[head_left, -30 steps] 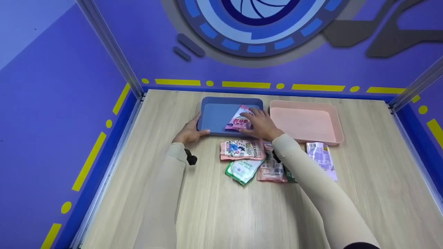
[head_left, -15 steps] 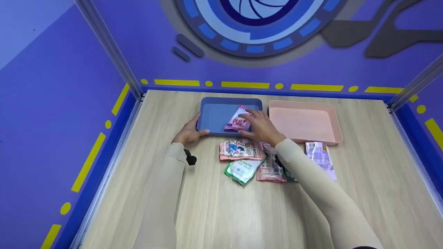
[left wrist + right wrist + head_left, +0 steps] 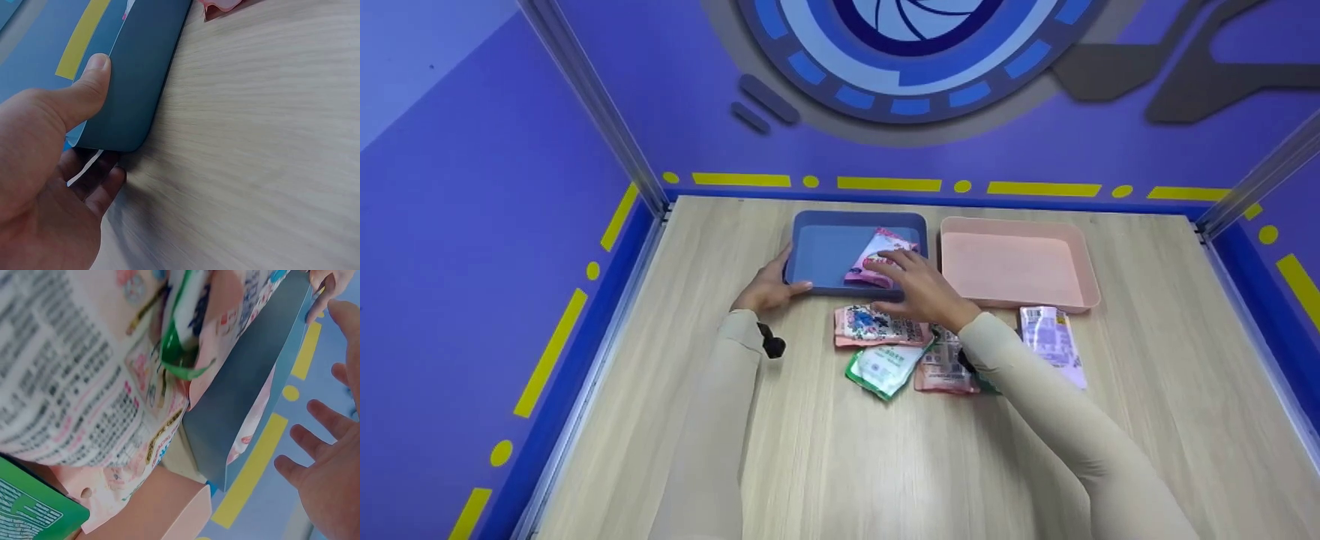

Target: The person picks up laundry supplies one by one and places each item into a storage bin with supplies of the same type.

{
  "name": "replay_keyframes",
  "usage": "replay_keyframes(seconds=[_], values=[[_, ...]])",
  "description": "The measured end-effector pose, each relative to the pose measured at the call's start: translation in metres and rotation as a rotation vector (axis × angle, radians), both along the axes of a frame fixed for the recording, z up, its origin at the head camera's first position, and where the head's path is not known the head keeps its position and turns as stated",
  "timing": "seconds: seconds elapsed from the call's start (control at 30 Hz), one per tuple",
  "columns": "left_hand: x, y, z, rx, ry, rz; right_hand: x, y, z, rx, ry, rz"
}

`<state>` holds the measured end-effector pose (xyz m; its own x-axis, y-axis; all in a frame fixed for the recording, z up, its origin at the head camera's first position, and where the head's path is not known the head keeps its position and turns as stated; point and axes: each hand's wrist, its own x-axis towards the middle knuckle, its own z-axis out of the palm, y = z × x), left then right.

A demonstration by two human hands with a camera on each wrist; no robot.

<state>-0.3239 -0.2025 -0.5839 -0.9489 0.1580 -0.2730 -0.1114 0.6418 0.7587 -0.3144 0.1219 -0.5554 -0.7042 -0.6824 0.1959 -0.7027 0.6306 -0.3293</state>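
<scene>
A blue tray (image 3: pixel 821 251) stands at the back of the table with one pink-and-white packet (image 3: pixel 889 240) lying in its right half. My left hand (image 3: pixel 769 289) grips the tray's front left corner; in the left wrist view its thumb (image 3: pixel 93 84) presses the tray wall (image 3: pixel 132 84) and the fingers reach round the side. Over the tray's front right edge hovers my right hand (image 3: pixel 922 289), fingers spread and holding nothing. The right wrist view shows that hand (image 3: pixel 332 478) apart from the tray wall (image 3: pixel 230 394), with packets close to the camera.
Right of the blue tray stands a pink tray (image 3: pixel 1012 262). In front lie a floral pink packet (image 3: pixel 877 326), a green-and-white packet (image 3: pixel 889 367), another pink packet (image 3: pixel 949 367) and a purple packet (image 3: pixel 1050 341). A dark green packet is mostly covered by the right arm.
My right hand has drawn back from the pink-and-white packet toward me, leaving it in the blue tray. The left hand keeps its place at the tray corner.
</scene>
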Motion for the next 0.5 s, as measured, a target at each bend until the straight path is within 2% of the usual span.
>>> replay_keyframes(seconds=[0.3, 0.5], values=[[0.000, 0.000, 0.000, 0.008, 0.010, -0.011, 0.017, -0.002, -0.002, 0.011, -0.014, 0.045], [0.000, 0.000, -0.001, 0.011, -0.001, 0.006, 0.025, -0.004, -0.006, 0.018, -0.025, 0.070]])
